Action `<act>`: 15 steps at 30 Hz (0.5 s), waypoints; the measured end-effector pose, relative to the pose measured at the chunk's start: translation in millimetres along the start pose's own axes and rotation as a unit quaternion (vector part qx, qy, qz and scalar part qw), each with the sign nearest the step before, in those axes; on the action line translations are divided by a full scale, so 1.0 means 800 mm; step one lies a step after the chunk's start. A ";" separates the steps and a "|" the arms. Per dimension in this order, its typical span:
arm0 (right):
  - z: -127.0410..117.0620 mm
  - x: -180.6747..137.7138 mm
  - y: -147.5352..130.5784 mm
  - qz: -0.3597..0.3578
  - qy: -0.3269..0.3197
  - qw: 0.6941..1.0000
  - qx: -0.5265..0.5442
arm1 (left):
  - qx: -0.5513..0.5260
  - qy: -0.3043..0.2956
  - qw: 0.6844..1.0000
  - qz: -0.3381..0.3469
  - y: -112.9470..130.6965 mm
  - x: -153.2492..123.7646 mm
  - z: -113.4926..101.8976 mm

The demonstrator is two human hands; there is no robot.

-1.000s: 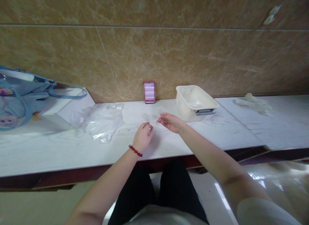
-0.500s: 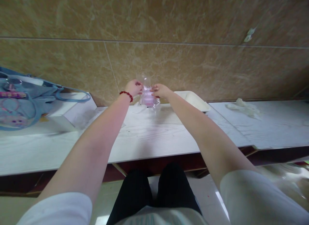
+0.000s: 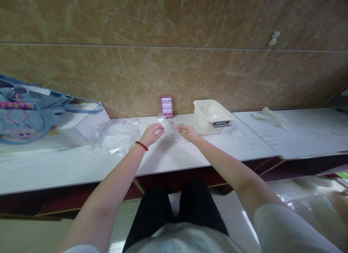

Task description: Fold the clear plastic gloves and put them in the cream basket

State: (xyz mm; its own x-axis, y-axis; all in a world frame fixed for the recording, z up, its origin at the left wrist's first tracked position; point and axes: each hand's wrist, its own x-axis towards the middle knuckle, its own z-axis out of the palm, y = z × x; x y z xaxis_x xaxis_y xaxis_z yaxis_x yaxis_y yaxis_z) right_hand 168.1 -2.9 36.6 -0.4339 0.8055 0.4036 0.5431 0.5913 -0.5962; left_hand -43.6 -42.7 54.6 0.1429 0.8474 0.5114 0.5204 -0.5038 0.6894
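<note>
My left hand [image 3: 153, 134], with a red bead bracelet on the wrist, pinches one side of a clear plastic bag [image 3: 170, 127]. Fingers closed, my right hand [image 3: 187, 132] grips the other side of it. The thin see-through bag stretches between both hands, low above the white counter [image 3: 174, 155]; its exact outline is hard to make out. Just behind it a phone [image 3: 166, 106] with a lit screen leans upright on the wall. To the right of my right hand stands a cream plastic basket [image 3: 208, 128] with a grey handle.
A heap of clear plastic bags [image 3: 118, 135] lies left of my left hand. Farther left, a blue bag [image 3: 24, 115] rests on a white box [image 3: 78, 128]. A crumpled whitish glove-like cloth [image 3: 269, 117] is at the right. The marbled wall [image 3: 217, 75] bounds the counter's back.
Both hands have come down and nearer to me with the clear plastic bag, from in front of the phone to just above the counter. The phone, basket and bag heap now show more fully.
</note>
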 end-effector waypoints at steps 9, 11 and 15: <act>0.032 -0.075 0.001 0.062 -0.101 0.974 -0.191 | -0.018 -0.058 0.994 -0.094 -0.025 -0.078 0.037; 0.032 -0.084 -0.002 0.074 -0.101 0.969 -0.213 | -0.026 -0.076 0.992 -0.097 -0.022 -0.084 0.032; 0.027 -0.089 -0.008 0.091 -0.100 0.965 -0.226 | -0.073 -0.089 0.988 -0.102 -0.020 -0.092 0.019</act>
State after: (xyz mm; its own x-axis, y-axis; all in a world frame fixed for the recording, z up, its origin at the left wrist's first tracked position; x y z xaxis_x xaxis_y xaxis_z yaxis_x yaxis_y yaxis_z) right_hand 180.4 -64.8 -3.2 -0.4068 0.9008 0.1519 0.8620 0.4335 -0.2628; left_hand -49.2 -94.3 -1.6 0.2008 0.9434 0.2641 0.4284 -0.3270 0.8423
